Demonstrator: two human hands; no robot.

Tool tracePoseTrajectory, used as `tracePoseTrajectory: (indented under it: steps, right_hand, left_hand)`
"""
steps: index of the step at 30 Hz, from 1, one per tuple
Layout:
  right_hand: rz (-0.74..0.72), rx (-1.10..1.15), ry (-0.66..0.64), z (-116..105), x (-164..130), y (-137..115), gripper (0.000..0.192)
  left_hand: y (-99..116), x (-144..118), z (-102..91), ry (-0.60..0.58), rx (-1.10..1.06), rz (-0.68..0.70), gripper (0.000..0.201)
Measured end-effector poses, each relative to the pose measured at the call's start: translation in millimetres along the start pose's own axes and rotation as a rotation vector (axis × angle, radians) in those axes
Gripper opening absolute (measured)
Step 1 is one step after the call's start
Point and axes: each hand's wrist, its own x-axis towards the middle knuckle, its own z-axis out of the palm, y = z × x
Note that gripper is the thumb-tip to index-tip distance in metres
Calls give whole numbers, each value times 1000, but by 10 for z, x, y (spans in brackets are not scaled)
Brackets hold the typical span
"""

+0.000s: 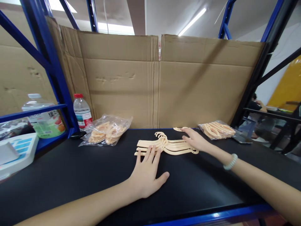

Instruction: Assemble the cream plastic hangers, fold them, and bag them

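Note:
Several cream-coloured clothes hangers [176,146] lie fanned in an overlapping row on the black tabletop, hooks toward the back. My left hand [147,175] rests with fingers spread, its fingertips on the left arms of the hangers. Beyond the row, my right hand [194,139] reaches over the right arms toward a small cream piece [179,129] at the table's back edge. Its fingertips meet that piece, but whether they grip it is unclear. A pale beaded bracelet [230,162] circles the right wrist.
A clear bag of cream hangers [107,130] lies at back left, another bag [216,129] at back right beside a phone [242,138]. A red-capped bottle [82,111] stands by the blue frame [56,72]. Cardboard [122,81] walls the back. A person [255,105] sits far right.

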Motion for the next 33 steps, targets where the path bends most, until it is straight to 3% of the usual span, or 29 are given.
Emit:
tracePoseTrajectory:
  steps: [2,6,16,33]
  right_hand:
    - [-99,31,-42,13,-200,-223,56]
    - [-159,-21,-208,96,-378,-476,67]
    - [-179,-87,-284,257,-101,-355,64]
    - [-156,-45,-282,320,-112,-319,64]
  left_hand:
    - [7,2,-4,-17,-2,0,80]
    - [-3,38,-9,-35,2,1,82]
    - [-204,187,-30,-95,-42,9,88]
    - [-273,183,43,-10,-69,50,82]
